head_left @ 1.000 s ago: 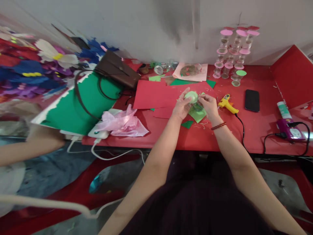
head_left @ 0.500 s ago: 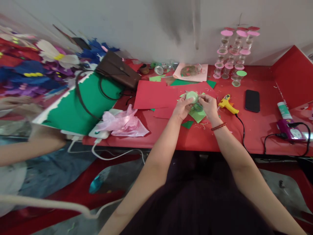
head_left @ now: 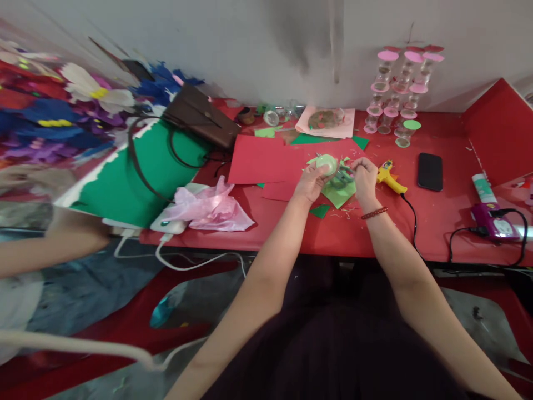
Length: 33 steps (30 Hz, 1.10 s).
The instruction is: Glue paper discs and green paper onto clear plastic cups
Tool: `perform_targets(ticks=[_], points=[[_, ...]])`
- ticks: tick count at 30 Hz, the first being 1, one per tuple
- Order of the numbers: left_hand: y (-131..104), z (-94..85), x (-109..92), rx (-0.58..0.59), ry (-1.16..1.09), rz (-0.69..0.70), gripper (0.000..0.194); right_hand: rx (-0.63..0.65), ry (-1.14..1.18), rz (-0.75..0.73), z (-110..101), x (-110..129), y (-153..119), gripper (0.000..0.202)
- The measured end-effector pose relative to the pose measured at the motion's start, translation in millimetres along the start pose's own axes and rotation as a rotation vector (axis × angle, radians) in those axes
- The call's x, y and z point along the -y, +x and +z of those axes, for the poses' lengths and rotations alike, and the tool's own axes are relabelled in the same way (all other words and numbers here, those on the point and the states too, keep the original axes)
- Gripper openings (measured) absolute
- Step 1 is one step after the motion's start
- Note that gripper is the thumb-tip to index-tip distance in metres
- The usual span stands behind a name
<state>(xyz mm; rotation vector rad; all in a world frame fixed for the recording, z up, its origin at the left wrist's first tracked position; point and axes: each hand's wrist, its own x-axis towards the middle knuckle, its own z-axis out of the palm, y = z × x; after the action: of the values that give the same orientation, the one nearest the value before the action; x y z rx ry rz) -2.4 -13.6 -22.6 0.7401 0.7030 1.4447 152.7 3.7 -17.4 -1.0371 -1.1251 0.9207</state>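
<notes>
My left hand point(head_left: 311, 180) pinches a round pale-green disc point(head_left: 327, 164) by its edge, above a pile of green paper point(head_left: 339, 195). Whatever joins the disc underneath is hidden. To the right of the disc, my right hand point(head_left: 365, 175) is closed, its thumb and fingertips pressed together. A small greyish shape point(head_left: 343, 176), blurred, lies between the two hands; I cannot tell if the right fingers hold it. Just beyond that hand a yellow hot glue gun point(head_left: 390, 178) rests on the red table point(head_left: 433, 222).
Paper hourglasses point(head_left: 389, 89) are stacked at the back right. Near them lie a phone point(head_left: 430, 171) and a purple power adapter point(head_left: 493, 225). To my left are red paper sheets point(head_left: 260, 161), a pink plastic bag point(head_left: 216, 205) and a brown handbag point(head_left: 204, 116). Another person's arm point(head_left: 54, 247) reaches in.
My right hand has drawn away to the right, leaving a gap beside the disc. My left hand keeps the disc in nearly the same place.
</notes>
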Motion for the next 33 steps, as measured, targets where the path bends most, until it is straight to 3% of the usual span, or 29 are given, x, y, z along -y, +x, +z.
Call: perform_targets(ticks=[6,14,23,30,33], points=[[-2.6,3.6,0.5,0.08,-0.015,-0.036,0.042,0.051,-0.07,-0.017,-0.1,5.5,-3.5,0.031],[-4.3,5.3,-3.3,0.043,0.047,0.003,0.039,0.09,-0.086,-0.09,7.3,1.4,-5.5,0.006],[-5.0,6.9,-3.0,0.044,0.009,0.065,0.039,0.123,-0.161,-0.048,7.4,0.0,-7.4,0.036],[-12.4,5.1,-4.0,0.03,0.02,0.022,0.041,0.099,-0.033,-0.016,9.3,-0.2,-6.8,0.004],[-11.3,0.6,-3.0,0.002,-0.006,0.01,0.045,0.085,0.002,0.02,8.6,-1.9,-5.1,0.005]])
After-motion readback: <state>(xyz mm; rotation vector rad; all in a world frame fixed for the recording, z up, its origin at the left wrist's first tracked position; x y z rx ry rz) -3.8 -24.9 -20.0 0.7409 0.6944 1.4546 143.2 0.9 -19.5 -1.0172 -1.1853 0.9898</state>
